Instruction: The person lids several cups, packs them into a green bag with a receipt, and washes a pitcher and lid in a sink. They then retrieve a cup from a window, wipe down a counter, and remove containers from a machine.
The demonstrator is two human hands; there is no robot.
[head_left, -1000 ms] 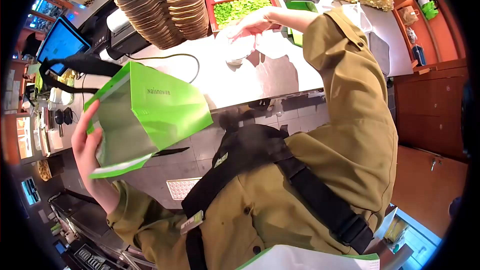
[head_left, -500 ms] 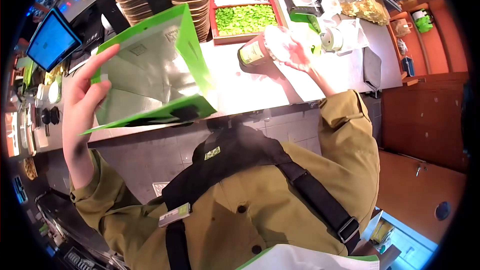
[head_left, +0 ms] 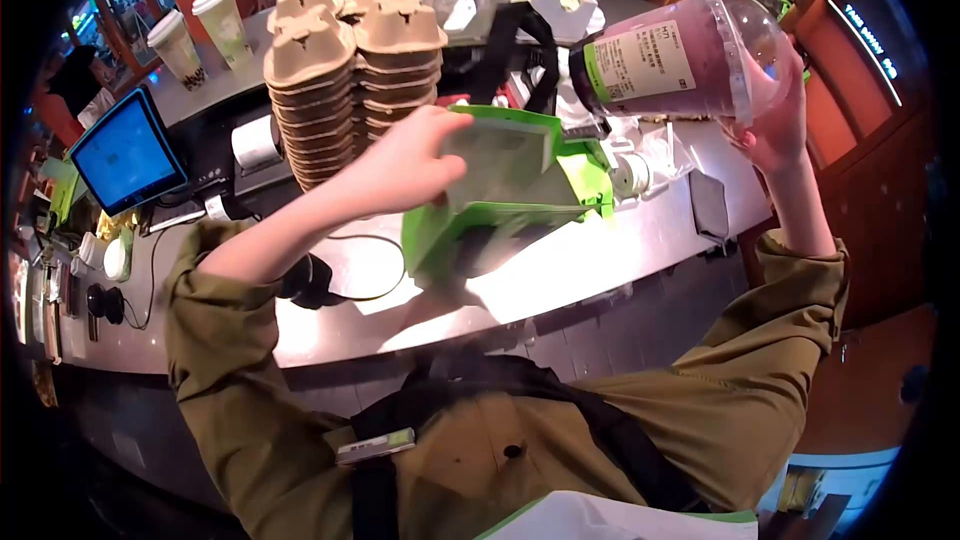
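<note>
My right hand [head_left: 782, 118] is wrapped round the domed clear lid end of a plastic drink cup [head_left: 650, 60]. The cup is raised and tilted onto its side, its base toward the left. Purple drink and a printed white and green label show through its wall. With my left hand [head_left: 418, 158] I grip the near left rim of a green bag [head_left: 450, 245] with a silvery lining. Its mouth gapes upward, to the left of the cup and below it. Some of my left fingertips are hidden by the rim.
Stacked cardboard cup carriers [head_left: 320, 105] stand behind the bag. A blue-lit screen [head_left: 127, 150] and a white paper roll [head_left: 257, 142] are to the left. Two lidded drinks [head_left: 222, 25] stand at the back. A grey cloth [head_left: 708, 208] lies near the counter's right edge.
My right hand has lifted the cup off the counter, up and to the right. The bag has moved right and lower, and my left hand has closed on its rim. The view has tilted up.
</note>
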